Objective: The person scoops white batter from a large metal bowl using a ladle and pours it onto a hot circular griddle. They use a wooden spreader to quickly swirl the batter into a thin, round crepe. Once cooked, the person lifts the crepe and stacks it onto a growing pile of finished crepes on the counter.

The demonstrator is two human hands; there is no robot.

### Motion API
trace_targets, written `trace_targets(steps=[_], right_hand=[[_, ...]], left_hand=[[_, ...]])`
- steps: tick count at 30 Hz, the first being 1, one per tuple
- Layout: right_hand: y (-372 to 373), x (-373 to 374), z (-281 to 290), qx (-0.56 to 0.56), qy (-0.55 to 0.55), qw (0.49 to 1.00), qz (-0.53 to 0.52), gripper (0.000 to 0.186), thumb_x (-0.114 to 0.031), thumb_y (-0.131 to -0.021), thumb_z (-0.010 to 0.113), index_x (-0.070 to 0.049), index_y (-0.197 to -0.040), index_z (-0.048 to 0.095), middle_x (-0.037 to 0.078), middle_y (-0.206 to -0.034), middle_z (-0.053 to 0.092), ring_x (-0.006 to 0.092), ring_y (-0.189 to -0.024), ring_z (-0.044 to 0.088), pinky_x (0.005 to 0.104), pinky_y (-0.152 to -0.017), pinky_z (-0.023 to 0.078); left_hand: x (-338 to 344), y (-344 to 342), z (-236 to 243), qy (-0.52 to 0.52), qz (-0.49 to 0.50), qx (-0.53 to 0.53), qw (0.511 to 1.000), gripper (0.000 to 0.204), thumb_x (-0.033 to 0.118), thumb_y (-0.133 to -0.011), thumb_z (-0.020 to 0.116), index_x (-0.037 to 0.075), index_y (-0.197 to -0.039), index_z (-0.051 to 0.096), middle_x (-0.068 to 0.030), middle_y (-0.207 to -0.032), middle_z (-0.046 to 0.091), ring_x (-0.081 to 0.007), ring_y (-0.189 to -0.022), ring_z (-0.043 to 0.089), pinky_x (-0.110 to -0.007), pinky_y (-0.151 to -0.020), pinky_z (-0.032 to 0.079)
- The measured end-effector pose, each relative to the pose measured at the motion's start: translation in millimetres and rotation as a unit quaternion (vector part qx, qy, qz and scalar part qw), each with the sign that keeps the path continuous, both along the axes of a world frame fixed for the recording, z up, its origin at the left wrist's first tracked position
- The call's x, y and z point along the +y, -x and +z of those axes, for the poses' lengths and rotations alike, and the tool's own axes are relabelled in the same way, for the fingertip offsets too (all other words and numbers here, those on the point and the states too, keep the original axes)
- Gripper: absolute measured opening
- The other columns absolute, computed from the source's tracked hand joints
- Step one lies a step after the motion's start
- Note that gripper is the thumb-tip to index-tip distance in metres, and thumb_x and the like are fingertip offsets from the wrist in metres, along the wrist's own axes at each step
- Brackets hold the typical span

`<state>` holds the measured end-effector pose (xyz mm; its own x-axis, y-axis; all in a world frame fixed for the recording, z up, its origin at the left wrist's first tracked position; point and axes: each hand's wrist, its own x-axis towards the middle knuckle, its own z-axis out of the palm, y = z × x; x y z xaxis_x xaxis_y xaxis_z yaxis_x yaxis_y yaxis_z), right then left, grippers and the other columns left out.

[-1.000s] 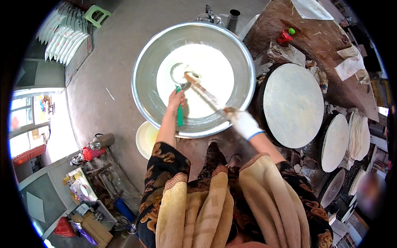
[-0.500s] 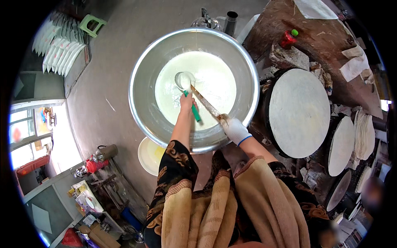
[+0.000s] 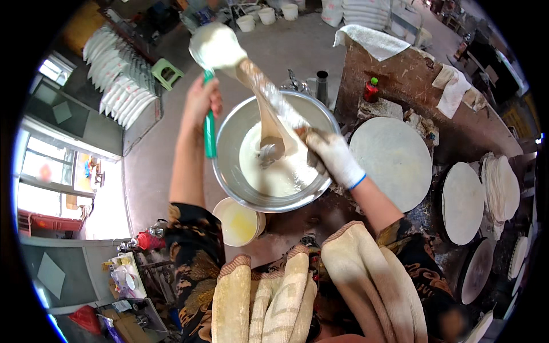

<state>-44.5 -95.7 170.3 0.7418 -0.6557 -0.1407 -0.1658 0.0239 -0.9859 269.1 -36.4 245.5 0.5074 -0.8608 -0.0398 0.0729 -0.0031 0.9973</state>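
My left hand (image 3: 201,104) is closed round the green handle of a ladle (image 3: 218,47), held high, left of a big metal basin (image 3: 227,171). White batter coats the ladle's bowl. In my right hand (image 3: 334,157), which wears a white glove with stained fingers, is a flat batter-smeared wooden stick (image 3: 277,98). Its far end meets the ladle's edge. From there a stream of batter (image 3: 270,121) falls into the pool of batter (image 3: 286,177) in the basin. Where the stream lands, the surface shows a dark shadow and ripples.
A pale bucket (image 3: 258,230) with yellowish liquid stands just nearer than the basin. On the right are a large round griddle (image 3: 392,166), a smaller one (image 3: 463,203) and stacked thin rounds (image 3: 500,186). A red bottle (image 3: 371,91) stands behind. White sacks (image 3: 123,103) and a green stool (image 3: 167,73) are far left.
Both hands have risen out of the basin, the ladle coming up and left, full of batter, with the stick still against it. Batter now streams down. The view has tilted farther ahead.
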Motion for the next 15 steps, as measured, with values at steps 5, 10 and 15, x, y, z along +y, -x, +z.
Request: trace_targets(steps=[5, 10, 15], right_hand=[[12, -16, 85, -0.135, -0.083, 0.987, 0.015, 0.036, -0.035, -0.097, 0.053, -0.003, -0.114, 0.057, 0.002, -0.062, 0.053, 0.0049, -0.040, 0.042, 0.0205, -0.034, 0.031], [22, -17, 91, -0.093, -0.061, 0.994, 0.025, 0.036, -0.035, -0.097, 0.053, -0.003, -0.113, 0.057, 0.002, -0.061, 0.053, 0.0058, -0.040, 0.042, 0.0216, -0.034, 0.033], [44, -8, 9, -0.020, -0.120, 0.992, 0.029, 0.038, -0.038, -0.095, 0.058, -0.003, -0.108, 0.061, 0.004, -0.059, 0.054, 0.0074, -0.038, 0.042, 0.0235, -0.034, 0.031]], left_hand=[[19, -13, 122, 0.078, 0.035, -0.141, 0.986, 0.008, 0.016, -0.095, 0.054, 0.013, -0.098, 0.048, 0.0040, -0.057, 0.042, -0.0063, -0.040, 0.041, -0.022, -0.034, 0.035], [37, -26, 34, -0.037, 0.098, -0.125, 0.987, 0.008, 0.015, -0.095, 0.054, 0.013, -0.095, 0.046, 0.0049, -0.056, 0.040, -0.0072, -0.040, 0.041, -0.023, -0.033, 0.035], [39, 29, -62, -0.086, -0.107, 0.433, 0.891, 0.011, 0.016, -0.099, 0.050, 0.011, -0.091, 0.045, 0.0049, -0.053, 0.039, -0.0047, -0.038, 0.037, -0.019, -0.031, 0.031]])
